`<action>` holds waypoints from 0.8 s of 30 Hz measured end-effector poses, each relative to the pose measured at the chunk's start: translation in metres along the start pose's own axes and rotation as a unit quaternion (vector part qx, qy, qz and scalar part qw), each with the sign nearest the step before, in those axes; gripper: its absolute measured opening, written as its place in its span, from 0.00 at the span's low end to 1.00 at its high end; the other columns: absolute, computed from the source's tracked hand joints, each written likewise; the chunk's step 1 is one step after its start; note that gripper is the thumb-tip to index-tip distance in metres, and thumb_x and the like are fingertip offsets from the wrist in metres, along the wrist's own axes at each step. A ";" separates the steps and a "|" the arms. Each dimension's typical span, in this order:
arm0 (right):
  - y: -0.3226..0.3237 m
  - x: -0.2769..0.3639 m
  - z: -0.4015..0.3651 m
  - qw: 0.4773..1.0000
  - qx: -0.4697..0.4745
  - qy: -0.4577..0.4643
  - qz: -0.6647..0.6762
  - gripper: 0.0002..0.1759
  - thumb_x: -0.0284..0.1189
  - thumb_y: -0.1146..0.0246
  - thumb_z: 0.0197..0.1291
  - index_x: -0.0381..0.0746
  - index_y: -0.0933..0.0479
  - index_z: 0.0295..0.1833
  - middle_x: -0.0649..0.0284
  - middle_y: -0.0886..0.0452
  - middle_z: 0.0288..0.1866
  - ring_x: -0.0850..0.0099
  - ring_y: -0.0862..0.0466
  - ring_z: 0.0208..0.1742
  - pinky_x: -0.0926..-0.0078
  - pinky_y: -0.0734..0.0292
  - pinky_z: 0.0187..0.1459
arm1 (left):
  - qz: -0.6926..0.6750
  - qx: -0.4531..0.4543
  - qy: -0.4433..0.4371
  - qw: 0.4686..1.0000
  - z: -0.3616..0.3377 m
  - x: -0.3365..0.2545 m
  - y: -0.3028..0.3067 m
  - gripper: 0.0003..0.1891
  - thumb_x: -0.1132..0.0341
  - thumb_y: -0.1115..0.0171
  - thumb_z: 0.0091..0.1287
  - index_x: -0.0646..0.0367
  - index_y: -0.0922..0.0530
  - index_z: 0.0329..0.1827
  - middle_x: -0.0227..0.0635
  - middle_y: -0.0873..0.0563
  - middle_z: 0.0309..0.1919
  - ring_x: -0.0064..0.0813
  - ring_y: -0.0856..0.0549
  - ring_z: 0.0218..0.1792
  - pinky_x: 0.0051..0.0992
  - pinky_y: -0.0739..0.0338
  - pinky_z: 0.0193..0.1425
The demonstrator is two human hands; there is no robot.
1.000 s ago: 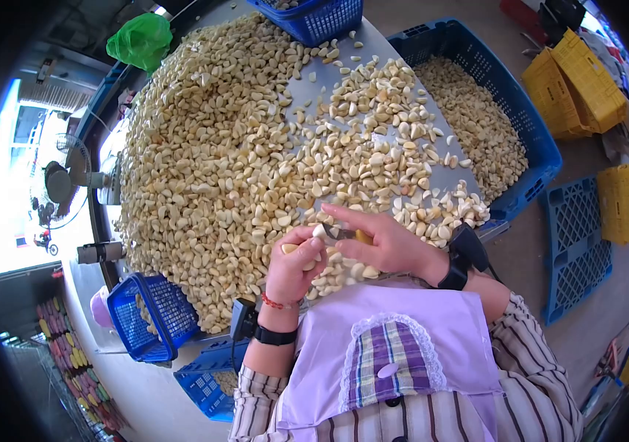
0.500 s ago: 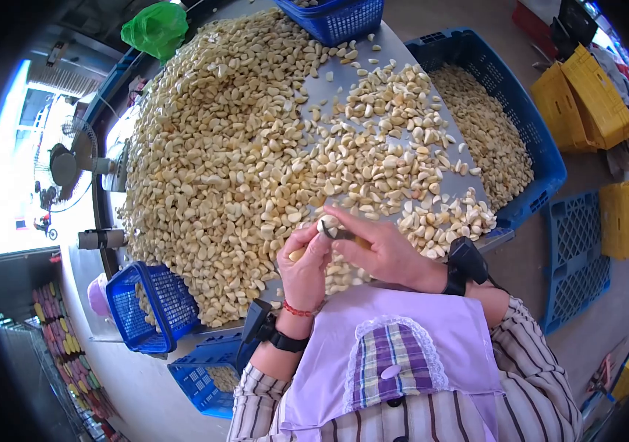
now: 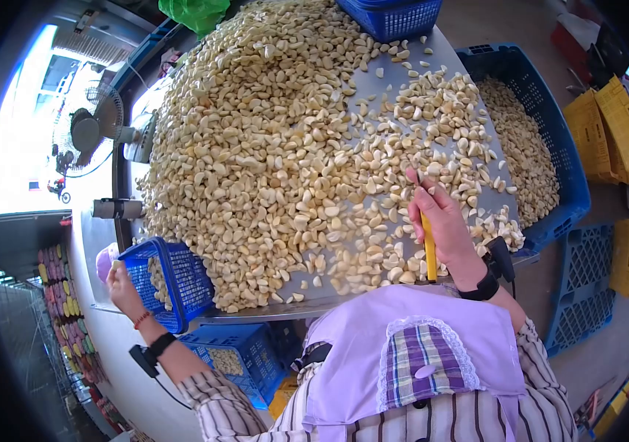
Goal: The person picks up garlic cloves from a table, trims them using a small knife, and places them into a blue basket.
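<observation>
My right hand [image 3: 445,225] is closed round a small knife with a yellow handle [image 3: 430,250]. The handle points down toward my apron, and a bit of dark blade shows past my fingers. Under this hand lie loose peeled garlic cloves [image 3: 255,169], heaped over the metal table. My left hand [image 3: 127,292] reaches out to the far left, at the outer rim of a blue basket [image 3: 185,276]. Its fingers are drawn together; something pale is at their tips, too small to name. A light purple thing [image 3: 104,264] sits just beyond them. Several cloves are inside the basket.
A large blue crate [image 3: 572,173] of cloves stands at the table's right side. Another blue basket [image 3: 395,20] is at the far edge. Below the front edge is a blue crate [image 3: 255,353]. A fan [image 3: 86,129] stands left; yellow crates [image 3: 609,132] are far right.
My hands have parted from over the cloves. The left has swung out to the basket at left; the right has moved right with the knife. The view has shifted slightly.
</observation>
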State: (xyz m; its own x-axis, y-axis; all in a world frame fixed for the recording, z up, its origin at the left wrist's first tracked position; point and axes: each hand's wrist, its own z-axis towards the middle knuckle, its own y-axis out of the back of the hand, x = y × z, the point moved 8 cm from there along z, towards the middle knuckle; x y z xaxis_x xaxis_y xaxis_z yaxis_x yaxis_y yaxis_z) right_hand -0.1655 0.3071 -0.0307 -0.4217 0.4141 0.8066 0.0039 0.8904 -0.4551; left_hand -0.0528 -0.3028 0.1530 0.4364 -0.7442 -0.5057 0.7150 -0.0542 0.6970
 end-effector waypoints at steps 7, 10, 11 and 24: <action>-0.005 -0.016 0.005 0.999 0.000 -0.031 -0.039 0.21 0.37 0.46 0.70 0.42 0.29 0.65 0.72 0.27 0.26 0.86 0.32 0.18 0.90 0.35 0.20 | 0.153 0.128 -0.328 0.923 -0.123 -0.172 -0.096 0.29 0.61 0.25 0.51 0.63 0.23 0.56 0.44 0.18 0.50 0.43 0.21 0.50 0.37 0.29 0.59; -0.008 -0.019 0.003 0.996 0.007 -0.043 -0.074 0.21 0.36 0.45 0.70 0.41 0.29 0.65 0.71 0.27 0.26 0.86 0.31 0.18 0.89 0.35 0.20 | -0.008 0.356 -0.361 0.862 -0.228 -0.217 -0.183 0.21 0.67 0.26 0.50 0.57 0.19 0.49 0.37 0.17 0.37 0.39 0.20 0.42 0.32 0.24 0.48; -0.012 -0.018 0.002 0.993 0.017 -0.039 -0.110 0.21 0.35 0.46 0.70 0.40 0.31 0.66 0.71 0.27 0.27 0.86 0.31 0.19 0.90 0.34 0.21 | -0.024 0.397 -0.317 0.861 -0.246 -0.202 -0.211 0.19 0.68 0.28 0.52 0.56 0.18 0.49 0.37 0.17 0.37 0.37 0.19 0.39 0.29 0.24 0.46; -0.081 -0.016 -0.012 0.927 0.248 0.068 -0.274 0.30 0.38 0.40 0.65 0.44 0.35 0.71 0.62 0.19 0.36 0.80 0.24 0.29 0.80 0.29 0.34 | -0.441 0.643 0.259 0.570 -0.313 -0.222 -0.199 0.05 0.72 0.38 0.64 0.61 0.22 0.41 0.27 0.18 0.31 0.12 0.24 0.28 0.14 0.30 0.29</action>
State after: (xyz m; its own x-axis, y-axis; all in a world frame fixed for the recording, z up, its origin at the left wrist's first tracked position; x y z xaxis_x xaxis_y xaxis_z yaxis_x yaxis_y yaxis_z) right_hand -0.1478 0.2310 -0.0023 -0.1182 -0.0249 0.9927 -0.6079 0.7923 -0.0525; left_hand -0.1209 0.0819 -0.0322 0.5583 0.2287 -0.7975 -0.0655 -0.9461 -0.3171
